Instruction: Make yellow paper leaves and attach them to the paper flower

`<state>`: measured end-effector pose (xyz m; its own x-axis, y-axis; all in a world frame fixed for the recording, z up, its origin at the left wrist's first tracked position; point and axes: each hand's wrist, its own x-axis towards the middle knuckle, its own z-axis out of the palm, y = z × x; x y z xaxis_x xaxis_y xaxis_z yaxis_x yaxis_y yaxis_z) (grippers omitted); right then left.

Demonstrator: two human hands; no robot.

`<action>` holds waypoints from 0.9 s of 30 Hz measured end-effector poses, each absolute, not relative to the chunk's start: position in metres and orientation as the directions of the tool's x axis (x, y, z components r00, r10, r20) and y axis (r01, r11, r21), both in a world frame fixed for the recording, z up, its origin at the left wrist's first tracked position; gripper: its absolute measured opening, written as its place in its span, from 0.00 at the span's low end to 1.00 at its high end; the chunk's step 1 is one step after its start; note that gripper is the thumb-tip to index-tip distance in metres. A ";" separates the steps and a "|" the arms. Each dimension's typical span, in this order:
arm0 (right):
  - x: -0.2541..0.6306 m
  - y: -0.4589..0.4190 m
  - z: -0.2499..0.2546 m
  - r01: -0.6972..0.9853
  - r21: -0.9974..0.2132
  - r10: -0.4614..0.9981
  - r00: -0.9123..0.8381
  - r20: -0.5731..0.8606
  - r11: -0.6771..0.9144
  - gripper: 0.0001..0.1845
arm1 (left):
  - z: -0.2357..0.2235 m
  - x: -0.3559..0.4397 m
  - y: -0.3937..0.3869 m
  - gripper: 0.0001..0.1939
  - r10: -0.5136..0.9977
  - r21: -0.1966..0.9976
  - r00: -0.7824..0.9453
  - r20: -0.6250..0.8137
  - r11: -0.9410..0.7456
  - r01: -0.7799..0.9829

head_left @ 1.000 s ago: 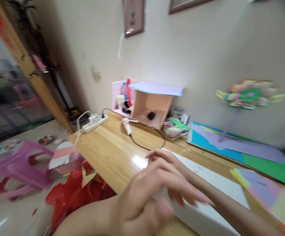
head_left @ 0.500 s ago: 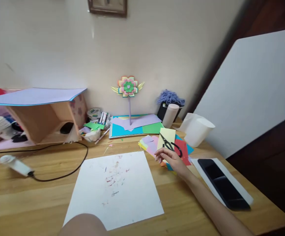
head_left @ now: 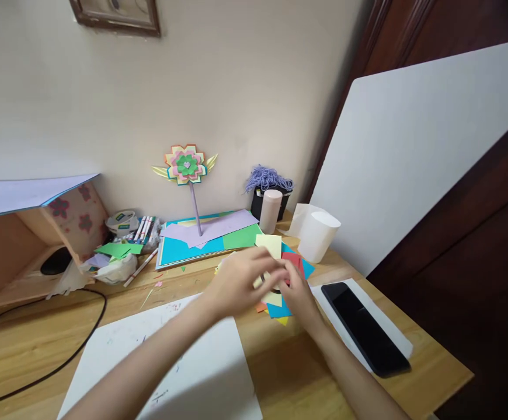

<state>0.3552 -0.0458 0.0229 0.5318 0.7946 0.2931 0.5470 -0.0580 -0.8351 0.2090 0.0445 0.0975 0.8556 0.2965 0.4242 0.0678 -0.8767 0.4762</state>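
My left hand [head_left: 240,283] reaches across, slightly blurred, its fingers stretched to the right and a gap between thumb and fingers. My right hand [head_left: 300,297] meets it there, fingers apart and pointing up and to the left. The fingertips of both hands overlap over a pile of coloured paper. Between them shows a bit of the black scissors [head_left: 277,290], mostly hidden behind the fingers. Under the hands lie a pale yellow sheet [head_left: 269,242], a red piece [head_left: 294,265] and blue paper [head_left: 279,310]. I see nothing lifted in either hand.
A white board [head_left: 201,373] lies in front. To the right are a black phone [head_left: 365,329] on white paper and a paper roll [head_left: 319,236]. Behind stand a paper flower [head_left: 187,165] and a black holder [head_left: 258,205] with purple strands. A cardboard box [head_left: 81,224] is left.
The view has swung right, from the door side to the paper pile. The right hand has stayed by the scissors since half a second ago; the left hand has come over to join it.
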 end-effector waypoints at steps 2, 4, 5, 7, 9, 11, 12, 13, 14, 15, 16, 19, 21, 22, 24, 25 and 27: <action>0.362 -0.044 0.019 0.632 -0.769 0.738 0.565 0.368 -0.100 0.15 | 0.097 0.234 0.080 0.15 0.373 0.216 0.899 0.228 -0.920 0.327; 0.369 -0.040 0.012 0.727 -0.665 0.714 0.558 0.424 -0.173 0.13 | 0.079 0.249 0.108 0.13 0.466 0.113 0.871 0.156 -0.884 0.453; 0.371 -0.038 0.008 0.758 -0.617 0.724 0.545 0.423 -0.210 0.13 | 0.068 0.254 0.119 0.11 0.484 0.098 0.863 0.145 -0.875 0.474; 0.375 -0.032 -0.001 0.785 -0.552 0.765 0.530 0.365 -0.281 0.13 | 0.047 0.262 0.136 0.11 0.512 0.069 0.850 0.125 -0.859 0.507; 0.377 -0.026 -0.007 0.805 -0.485 0.803 0.518 0.294 -0.342 0.12 | 0.033 0.269 0.147 0.13 0.535 0.044 0.838 0.113 -0.845 0.533; 0.377 -0.020 -0.011 0.821 -0.413 0.818 0.518 0.250 -0.393 0.13 | 0.025 0.275 0.154 0.13 0.547 0.025 0.830 0.107 -0.836 0.548; 0.377 -0.018 -0.012 0.822 -0.387 0.818 0.526 0.233 -0.419 0.13 | 0.023 0.278 0.157 0.13 0.548 0.018 0.830 0.104 -0.836 0.549; 0.378 -0.017 -0.012 0.817 -0.370 0.815 0.538 0.214 -0.443 0.13 | 0.022 0.280 0.160 0.13 0.547 0.014 0.831 0.099 -0.836 0.548; 0.378 -0.016 -0.011 0.808 -0.364 0.812 0.552 0.189 -0.464 0.12 | 0.022 0.282 0.163 0.13 0.544 0.011 0.834 0.093 -0.838 0.546; 0.378 -0.016 -0.011 0.794 -0.371 0.809 0.566 0.159 -0.482 0.12 | 0.023 0.283 0.165 0.13 0.542 0.009 0.836 0.085 -0.840 0.543; 0.379 -0.017 -0.009 0.778 -0.390 0.806 0.577 0.133 -0.493 0.11 | 0.024 0.284 0.168 0.13 0.539 0.010 0.839 0.076 -0.842 0.540; 0.385 -0.022 -0.004 0.701 -0.540 0.784 0.610 0.115 -0.467 0.08 | 0.030 0.284 0.177 0.12 0.533 0.024 0.844 0.054 -0.846 0.533; 0.389 -0.027 0.001 0.630 -0.669 0.740 0.649 0.175 -0.394 0.08 | 0.035 0.283 0.183 0.11 0.541 0.039 0.839 0.059 -0.841 0.539; 0.391 -0.028 0.004 0.603 -0.717 0.710 0.670 0.217 -0.349 0.09 | 0.038 0.282 0.185 0.11 0.552 0.046 0.831 0.072 -0.834 0.550; 0.395 -0.031 0.009 0.571 -0.770 0.646 0.707 0.287 -0.283 0.10 | 0.043 0.281 0.187 0.12 0.586 0.063 0.802 0.117 -0.810 0.583; 0.396 -0.032 0.011 0.562 -0.784 0.623 0.720 0.306 -0.265 0.10 | 0.047 0.280 0.188 0.13 0.605 0.073 0.782 0.147 -0.795 0.602; 0.397 -0.033 0.013 0.543 -0.800 0.604 0.735 0.307 -0.254 0.10 | 0.054 0.280 0.187 0.14 0.641 0.100 0.737 0.214 -0.765 0.636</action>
